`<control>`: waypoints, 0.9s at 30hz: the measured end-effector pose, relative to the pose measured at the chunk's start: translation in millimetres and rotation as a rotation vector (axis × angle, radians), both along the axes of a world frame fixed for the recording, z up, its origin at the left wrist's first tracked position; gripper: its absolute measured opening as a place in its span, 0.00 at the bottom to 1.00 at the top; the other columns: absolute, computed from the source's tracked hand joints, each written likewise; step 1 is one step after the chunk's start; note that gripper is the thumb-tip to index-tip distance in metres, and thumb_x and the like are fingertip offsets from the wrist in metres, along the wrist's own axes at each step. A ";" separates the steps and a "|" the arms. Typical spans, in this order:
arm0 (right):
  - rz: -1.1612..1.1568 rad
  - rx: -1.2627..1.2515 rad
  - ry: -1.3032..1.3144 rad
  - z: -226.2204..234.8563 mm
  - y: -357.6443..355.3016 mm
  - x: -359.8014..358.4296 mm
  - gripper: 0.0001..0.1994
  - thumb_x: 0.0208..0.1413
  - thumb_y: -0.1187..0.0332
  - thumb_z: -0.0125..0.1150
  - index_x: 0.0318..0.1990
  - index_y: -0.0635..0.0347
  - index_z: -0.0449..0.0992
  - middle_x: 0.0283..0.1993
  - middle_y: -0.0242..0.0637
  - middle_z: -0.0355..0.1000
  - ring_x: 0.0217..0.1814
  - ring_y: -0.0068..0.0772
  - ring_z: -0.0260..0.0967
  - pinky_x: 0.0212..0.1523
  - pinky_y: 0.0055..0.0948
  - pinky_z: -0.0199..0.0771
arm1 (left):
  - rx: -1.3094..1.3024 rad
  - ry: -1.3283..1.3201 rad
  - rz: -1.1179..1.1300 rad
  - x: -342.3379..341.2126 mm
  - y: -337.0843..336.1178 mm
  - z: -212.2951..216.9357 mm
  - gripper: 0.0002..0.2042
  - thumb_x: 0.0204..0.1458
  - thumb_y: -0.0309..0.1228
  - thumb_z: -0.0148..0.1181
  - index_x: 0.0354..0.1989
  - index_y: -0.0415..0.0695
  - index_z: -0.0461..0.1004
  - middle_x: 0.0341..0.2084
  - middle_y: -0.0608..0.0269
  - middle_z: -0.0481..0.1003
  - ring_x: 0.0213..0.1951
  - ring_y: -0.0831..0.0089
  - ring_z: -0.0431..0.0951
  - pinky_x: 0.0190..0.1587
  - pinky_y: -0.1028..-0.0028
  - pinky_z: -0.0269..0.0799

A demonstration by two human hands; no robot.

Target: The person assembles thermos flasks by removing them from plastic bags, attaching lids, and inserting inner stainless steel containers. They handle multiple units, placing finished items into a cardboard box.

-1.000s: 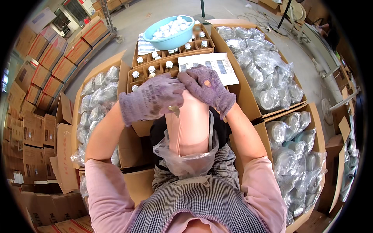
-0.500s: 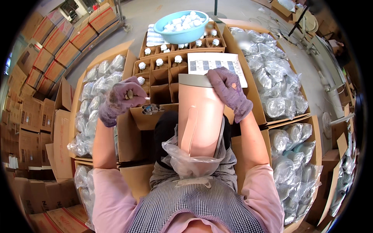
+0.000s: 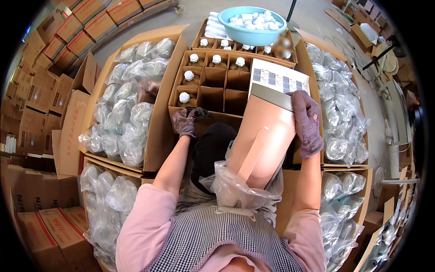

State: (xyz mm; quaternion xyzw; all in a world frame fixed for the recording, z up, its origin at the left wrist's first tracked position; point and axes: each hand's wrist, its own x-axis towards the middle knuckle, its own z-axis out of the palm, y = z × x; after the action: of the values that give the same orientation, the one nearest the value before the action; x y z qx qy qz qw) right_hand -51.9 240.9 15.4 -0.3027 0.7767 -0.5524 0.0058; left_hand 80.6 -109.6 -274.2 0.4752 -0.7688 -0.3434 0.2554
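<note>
Head view: divided carton (image 3: 212, 80) w/ white-capped bottles ahead. Pink canister (image 3: 274, 129) above lap, base in clear bag (image 3: 231, 192), now leaning further R than 0.5 s ago. R gloved hand (image 3: 308, 122) holds its upper R side, fingertips at grey rim. L gloved hand (image 3: 184, 123), raised well L of carton before, is now at carton's near edge by small dark item (image 3: 199, 112); can't tell if fingers grip it.
</note>
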 end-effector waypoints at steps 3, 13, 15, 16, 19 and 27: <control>-0.015 -0.038 -0.055 -1.4 -2.0 1.0 0.12 0.63 0.67 0.55 0.40 0.70 0.78 0.35 0.43 0.75 0.38 0.30 0.70 0.44 0.29 0.69 | -0.126 -0.271 0.108 12.1 2.0 14.9 0.45 0.35 0.65 0.71 0.51 0.36 0.67 0.47 0.45 0.72 0.50 0.47 0.74 0.51 0.57 0.73; -0.146 0.144 0.437 33.0 -4.3 32.6 0.10 0.56 0.64 0.63 0.37 0.63 0.80 0.30 0.42 0.74 0.33 0.39 0.69 0.38 0.37 0.68 | 0.310 0.212 -0.354 -36.2 49.9 182.8 0.26 0.52 0.47 0.68 0.47 0.38 0.70 0.34 0.58 0.74 0.35 0.67 0.75 0.38 0.68 0.74; -0.122 0.249 0.732 46.1 5.1 47.1 0.10 0.52 0.65 0.64 0.39 0.60 0.80 0.32 0.41 0.75 0.34 0.42 0.70 0.39 0.38 0.68 | 0.595 0.071 -0.542 -71.1 62.6 199.8 0.22 0.53 0.45 0.68 0.46 0.41 0.70 0.31 0.64 0.73 0.31 0.76 0.73 0.32 0.73 0.73; -0.136 0.274 0.736 51.0 9.6 53.1 0.11 0.50 0.64 0.64 0.40 0.59 0.79 0.33 0.41 0.76 0.34 0.44 0.71 0.40 0.39 0.68 | 0.596 -0.003 -0.660 -93.7 64.1 202.6 0.20 0.53 0.43 0.68 0.45 0.42 0.70 0.29 0.67 0.72 0.29 0.79 0.72 0.29 0.76 0.72; -0.189 0.159 0.452 62.8 34.0 71.0 0.12 0.48 0.66 0.62 0.37 0.65 0.79 0.34 0.44 0.76 0.37 0.47 0.71 0.45 0.40 0.69 | 0.820 -0.071 -0.671 -161.9 71.7 177.5 0.16 0.51 0.35 0.69 0.41 0.42 0.70 0.28 0.64 0.72 0.26 0.74 0.74 0.28 0.73 0.74; -0.177 -0.019 0.264 47.3 45.9 42.5 0.18 0.43 0.63 0.60 0.39 0.67 0.80 0.37 0.47 0.75 0.42 0.49 0.69 0.51 0.43 0.69 | -0.231 -0.249 -0.282 -271.7 26.5 60.0 0.29 0.44 0.40 0.71 0.54 0.42 0.70 0.50 0.42 0.70 0.51 0.49 0.73 0.53 0.61 0.73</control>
State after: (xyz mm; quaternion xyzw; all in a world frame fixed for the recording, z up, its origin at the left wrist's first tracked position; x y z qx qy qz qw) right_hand -9.4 286.8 62.8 -0.3032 0.7889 -0.5136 -0.1481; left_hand -191.1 -83.1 -214.1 0.3691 -0.8875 -0.2240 0.1608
